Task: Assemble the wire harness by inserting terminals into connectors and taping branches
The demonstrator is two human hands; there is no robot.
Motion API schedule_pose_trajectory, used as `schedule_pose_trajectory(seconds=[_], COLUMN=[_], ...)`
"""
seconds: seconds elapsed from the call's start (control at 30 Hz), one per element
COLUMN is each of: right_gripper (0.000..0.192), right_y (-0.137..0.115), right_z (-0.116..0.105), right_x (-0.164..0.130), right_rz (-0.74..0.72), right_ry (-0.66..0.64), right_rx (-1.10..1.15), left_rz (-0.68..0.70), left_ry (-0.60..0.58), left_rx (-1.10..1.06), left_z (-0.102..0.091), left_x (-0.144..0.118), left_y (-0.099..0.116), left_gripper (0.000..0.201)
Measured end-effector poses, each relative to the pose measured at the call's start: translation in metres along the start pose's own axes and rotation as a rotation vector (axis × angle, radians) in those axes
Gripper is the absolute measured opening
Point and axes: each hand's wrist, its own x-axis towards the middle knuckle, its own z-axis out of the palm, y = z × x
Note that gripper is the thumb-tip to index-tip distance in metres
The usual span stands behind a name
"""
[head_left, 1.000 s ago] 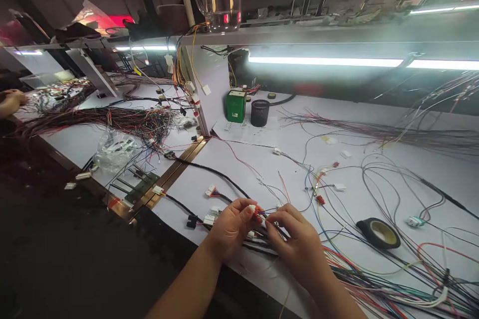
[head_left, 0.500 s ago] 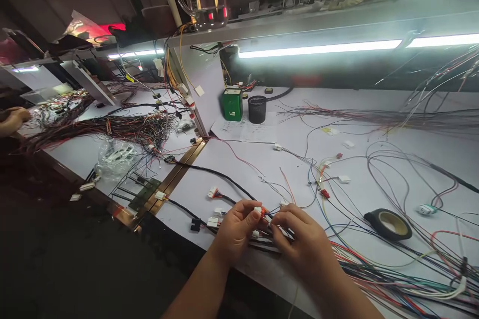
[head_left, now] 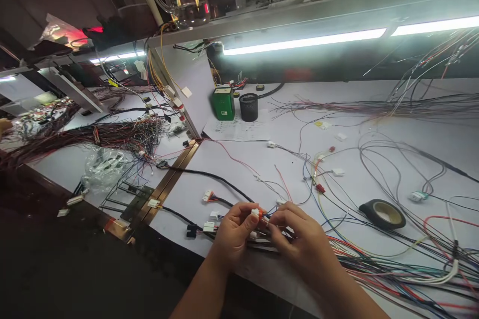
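Left hand (head_left: 234, 237) pinches a small white connector (head_left: 256, 213) between thumb and forefinger, grip closed on it; right hand (head_left: 299, 239) pinches the red wire (head_left: 264, 220) at its back. The risk, I'd judge: the wire bends or misses its slot. Connector sits at the fingertips, just above the table (head_left: 239, 159) edge.
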Motion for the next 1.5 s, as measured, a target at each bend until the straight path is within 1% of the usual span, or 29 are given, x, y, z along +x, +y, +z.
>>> schedule_pose_trajectory(seconds=[0.13, 0.23, 0.37, 0.5, 0.67, 0.8, 0.93, 1.0, 1.07, 1.13, 1.23, 1.33, 1.43, 1.5], right_gripper=[0.01, 0.01, 0.011, 0.011, 0.008, 0.009, 0.008, 0.009, 0.01, 0.011, 0.01, 0.009, 0.009, 0.009], right_y=[0.0, -0.001, 0.001, 0.003, 0.005, 0.007, 0.005, 0.003, 0.002, 0.002, 0.004, 0.007, 0.007, 0.007], right_z=[-0.001, 0.001, 0.005, 0.009, 0.012, 0.015, 0.017, 0.017, 0.015, 0.014, 0.014, 0.014, 0.014, 0.014], right_x=[0.002, 0.002, 0.003, 0.004, 0.001, 0.001, 0.002, 0.004, 0.005, 0.006, 0.005, 0.004, 0.003, 0.003], right_rz=[0.043, 0.06, 0.069, 0.035, 0.01, -0.016, 0.01, 0.048, 0.084, 0.107, 0.127, 0.12, 0.089, 0.07], right_ry=[-0.013, 0.005, 0.032, 0.085, 0.097, 0.131, 0.131, 0.118, 0.103, 0.076, 0.048, 0.037, 0.033, 0.037], right_rx=[0.026, 0.045, 0.063, 0.035, 0.041, 0.039, 0.097, 0.15, 0.189, 0.207, 0.206, 0.184, 0.144, 0.115], left_rz=[-0.025, -0.019, -0.009, -0.011, -0.019, 0.004, -0.031, -0.054, -0.069, -0.078, -0.072, -0.049, -0.026, 0.002], left_ry=[-0.028, -0.009, 0.088, 0.168, 0.197, 0.227, 0.264, 0.259, 0.226, 0.192, 0.177, 0.154, 0.12, 0.118], left_rx=[0.038, 0.111, 0.216, 0.286, 0.314, 0.345, 0.253, 0.159, 0.079, 0.036, 0.007, 0.011, 0.072, 0.123], left_z=[-0.001, -0.001, 0.001, 0.003, 0.004, 0.006, 0.01, 0.012, 0.012, 0.012, 0.009, 0.007, 0.005, 0.005], left_x=[0.0, 0.0, 0.002, 0.003, 0.003, 0.003, 0.003, 0.002, 0.002, 0.002, 0.002, 0.002, 0.001, 0.0], left_y=[0.004, 0.006, 0.007, 0.005, 0.003, 0.004, 0.005, 0.005, 0.005, 0.005, 0.004, 0.002, 0.0, -0.002], left_gripper=[0.021, 0.021, 0.023, 0.032, 0.037, 0.038, 0.036, 0.033, 0.029, 0.026, 0.025, 0.026, 0.024, 0.023])
